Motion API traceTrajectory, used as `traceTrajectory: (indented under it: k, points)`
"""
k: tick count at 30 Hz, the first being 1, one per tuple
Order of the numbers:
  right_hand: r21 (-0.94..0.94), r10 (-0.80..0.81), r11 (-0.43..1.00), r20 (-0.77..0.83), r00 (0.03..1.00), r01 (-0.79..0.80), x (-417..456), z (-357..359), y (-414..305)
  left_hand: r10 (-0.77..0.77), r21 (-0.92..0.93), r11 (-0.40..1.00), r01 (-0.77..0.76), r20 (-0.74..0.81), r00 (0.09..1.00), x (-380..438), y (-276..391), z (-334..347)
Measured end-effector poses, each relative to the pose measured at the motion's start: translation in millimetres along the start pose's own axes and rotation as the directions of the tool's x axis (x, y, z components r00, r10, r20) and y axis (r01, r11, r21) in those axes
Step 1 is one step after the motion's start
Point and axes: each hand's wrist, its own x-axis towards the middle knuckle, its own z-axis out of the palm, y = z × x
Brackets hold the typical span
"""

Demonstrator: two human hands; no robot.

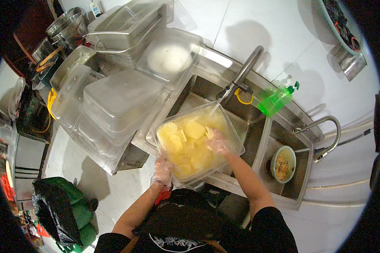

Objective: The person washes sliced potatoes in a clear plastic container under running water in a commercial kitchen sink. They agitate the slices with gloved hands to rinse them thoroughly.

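A clear plastic tub (232, 129) of cloudy yellowish water and pale yellow slices (194, 130), which look like potato, rests over the left basin of a steel sink. My left hand (162, 172), in a clear disposable glove, grips the tub's near left corner. Inside the tub is my gloved right hand (218, 143), its fingers among the slices and partly under water. One slice lies against those fingertips; whether they pinch it is unclear. Water runs from the steel faucet (240, 76) into the tub's far end.
Left of the sink stand an upturned clear plastic container (123, 95), stacked steel pans (126, 33) and a tub of whitish contents (169, 60). A green soap bottle (275, 101) is behind the basins. The right basin holds a bowl of scraps (283, 164). A lined green bin (82, 205) stands lower left.
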Motion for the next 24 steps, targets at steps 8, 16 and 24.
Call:
traceTrajectory:
  k: [8, 16, 24]
  points:
    - [-0.242, -0.187, 0.963, -0.299, 0.936, 0.115, -26, -20, 6, -0.308, -0.334, 0.892, 0.303, 0.039, 0.951, 17, 50, -11]
    - [-0.575, -0.271, 0.723, 0.275, 0.922, 0.384, -21, 60, 30, -0.037, 0.022, 0.999, 0.037, 0.001, 0.999, 7, 18, -6]
    - [-0.051, -0.525, 0.845, -0.276, 0.805, 0.533, 23, 50, 65, -0.251, -0.326, 0.915, 0.236, -0.003, 0.968, 14, 37, -7]
